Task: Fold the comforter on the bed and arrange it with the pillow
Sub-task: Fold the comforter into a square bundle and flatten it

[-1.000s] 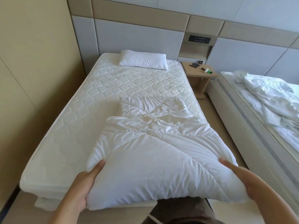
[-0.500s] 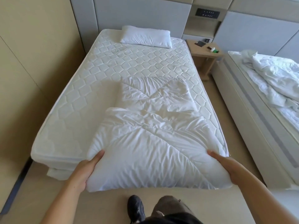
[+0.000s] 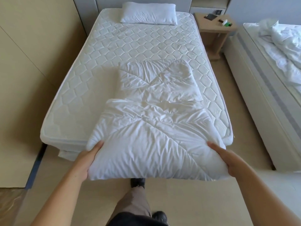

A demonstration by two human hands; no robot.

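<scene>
Comforter (image 3: 151, 128): near end now drawn back past the foot of the bed (image 3: 130, 46), gripped at each side by left hand (image 3: 86, 160) and right hand (image 3: 228, 159), thumbs on top. Likely set-up for folding it forward. Puffy, creased white cloth; its far half lies on the diamond-quilted bed; plump pillow (image 3: 149, 13) farthest from the hands.

Nothing here can be read from where I stand. The comforter (image 3: 154, 141) and the pillow (image 3: 149, 13) show only plain white cloth, and the small things (image 3: 225, 22) on the nightstand (image 3: 206, 26) are too small and blurred for any print to be made out.
</scene>
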